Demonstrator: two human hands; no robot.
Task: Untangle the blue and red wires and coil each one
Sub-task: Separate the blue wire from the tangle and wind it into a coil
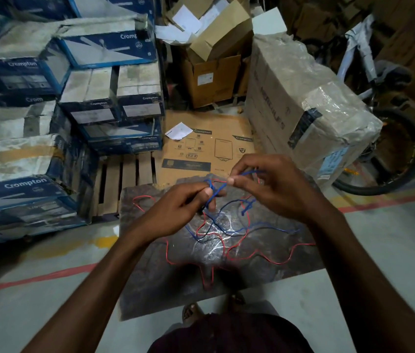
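A thin blue wire (272, 228) and a thin red wire (249, 256) lie tangled in loose loops on a dark stone slab (150, 276). Both hands are raised over the slab's far half. My left hand (176, 212) pinches a bunch of blue wire near its fingertips, with red wire crossing there. My right hand (275, 184) pinches a blue strand between thumb and forefinger, and more blue wire hangs below its palm. The red wire trails over the slab's near part and out at the far left corner.
Stacked blue and white cartons (48, 123) rise on the left beside a wooden pallet (122, 182). A flat brown carton (209, 146) lies beyond the slab. A large wrapped box (308, 105) and a bicycle wheel (392, 161) stand at the right. Grey floor with red tape lines surrounds me.
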